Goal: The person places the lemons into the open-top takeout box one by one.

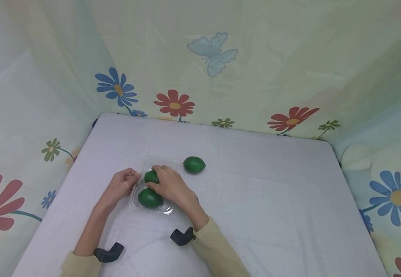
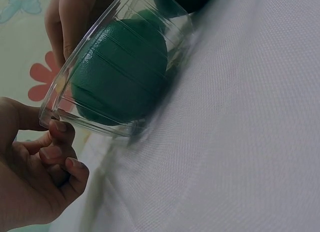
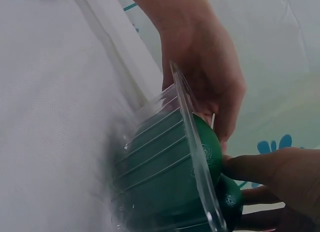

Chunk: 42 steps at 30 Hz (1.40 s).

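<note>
1. Sleeves and wrist cameras sit lowest in the head view; ahead, both hands meet at a clear plastic tray [image 1: 136,200].
2. Left hand [image 1: 122,184] pinches the tray's rim with curled fingers [image 2: 62,134].
3. Right hand [image 1: 169,184] curls over the far lime [image 1: 150,176], directly under its fingertips.
4. Near lime [image 1: 150,198] lies wrist-side of those fingers; a third lime [image 1: 194,164] rests beyond, outside the tray.
</note>
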{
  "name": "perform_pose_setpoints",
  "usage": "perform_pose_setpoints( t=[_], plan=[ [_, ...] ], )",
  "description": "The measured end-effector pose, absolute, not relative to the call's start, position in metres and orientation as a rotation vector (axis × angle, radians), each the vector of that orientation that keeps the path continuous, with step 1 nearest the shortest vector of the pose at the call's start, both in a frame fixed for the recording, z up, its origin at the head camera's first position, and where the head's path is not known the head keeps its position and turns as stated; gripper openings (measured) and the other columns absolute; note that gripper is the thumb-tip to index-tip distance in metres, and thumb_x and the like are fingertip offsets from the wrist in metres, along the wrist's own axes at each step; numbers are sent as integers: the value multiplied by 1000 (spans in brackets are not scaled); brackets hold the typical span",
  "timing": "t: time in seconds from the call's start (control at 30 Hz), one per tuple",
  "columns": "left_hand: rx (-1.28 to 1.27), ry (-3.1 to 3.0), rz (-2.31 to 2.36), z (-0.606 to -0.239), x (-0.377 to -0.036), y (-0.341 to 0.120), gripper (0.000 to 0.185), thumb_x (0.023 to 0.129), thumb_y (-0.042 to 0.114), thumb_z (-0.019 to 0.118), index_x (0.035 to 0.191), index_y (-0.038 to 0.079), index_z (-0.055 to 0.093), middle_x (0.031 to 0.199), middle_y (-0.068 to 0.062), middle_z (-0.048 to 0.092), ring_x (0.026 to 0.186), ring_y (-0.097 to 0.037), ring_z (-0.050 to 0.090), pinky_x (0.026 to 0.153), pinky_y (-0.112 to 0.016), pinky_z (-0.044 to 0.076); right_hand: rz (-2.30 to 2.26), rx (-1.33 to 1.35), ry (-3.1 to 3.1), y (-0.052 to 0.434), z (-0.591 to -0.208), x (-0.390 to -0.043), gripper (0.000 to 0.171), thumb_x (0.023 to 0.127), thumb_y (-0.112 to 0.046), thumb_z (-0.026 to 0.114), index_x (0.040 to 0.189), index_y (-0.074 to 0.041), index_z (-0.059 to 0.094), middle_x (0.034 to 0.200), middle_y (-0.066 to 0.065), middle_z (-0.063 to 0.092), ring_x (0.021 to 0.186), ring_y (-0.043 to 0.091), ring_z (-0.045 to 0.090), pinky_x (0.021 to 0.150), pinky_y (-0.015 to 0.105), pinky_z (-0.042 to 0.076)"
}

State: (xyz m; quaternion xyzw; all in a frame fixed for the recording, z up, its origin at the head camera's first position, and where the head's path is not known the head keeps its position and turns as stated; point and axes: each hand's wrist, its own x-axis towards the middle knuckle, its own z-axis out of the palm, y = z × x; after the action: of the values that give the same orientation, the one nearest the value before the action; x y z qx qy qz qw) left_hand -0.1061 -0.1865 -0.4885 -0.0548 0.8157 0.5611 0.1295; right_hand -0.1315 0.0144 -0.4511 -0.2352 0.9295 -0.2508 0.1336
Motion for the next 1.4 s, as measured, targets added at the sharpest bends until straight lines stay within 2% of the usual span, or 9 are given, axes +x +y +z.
perform_pose_setpoints(
  t=[0.27, 0.57, 1.07, 1.4],
  plan=[
    [-145, 2366, 1639, -487, -106, -186, 32, 107, 28, 56, 109, -4, 60, 68, 0, 51, 61, -11, 45, 55, -26, 42, -734, -699, 2732, 20, -446, -130, 53, 98, -34, 72, 141, -7, 57, 127, 10, 67, 110, 20, 66, 94, 35, 55],
    [-137, 2367, 1641, -489, -106, -186, 32, 106, 28, 56, 106, -4, 59, 68, -2, 53, 61, -13, 46, 57, -27, 42, -766, -871, 2812, 45, -440, -122, 47, 99, -32, 71, 140, -12, 60, 139, 7, 64, 131, 22, 60, 106, 36, 50],
    [-148, 2382, 1619, -487, -104, -186, 32, 106, 28, 56, 107, -4, 59, 70, -2, 53, 64, -14, 48, 58, -27, 43, -887, -999, 2955, 93, -439, -109, 43, 94, -26, 78, 132, -12, 65, 131, 6, 67, 124, 22, 63, 96, 37, 57],
    [-152, 2384, 1611, -484, -104, -186, 31, 106, 28, 56, 106, -3, 60, 69, -3, 53, 63, -13, 47, 57, -27, 42, -928, -872, 2982, 114, -436, -107, 44, 94, -22, 78, 134, -10, 64, 135, 8, 65, 129, 25, 61, 101, 40, 54]
  ],
)
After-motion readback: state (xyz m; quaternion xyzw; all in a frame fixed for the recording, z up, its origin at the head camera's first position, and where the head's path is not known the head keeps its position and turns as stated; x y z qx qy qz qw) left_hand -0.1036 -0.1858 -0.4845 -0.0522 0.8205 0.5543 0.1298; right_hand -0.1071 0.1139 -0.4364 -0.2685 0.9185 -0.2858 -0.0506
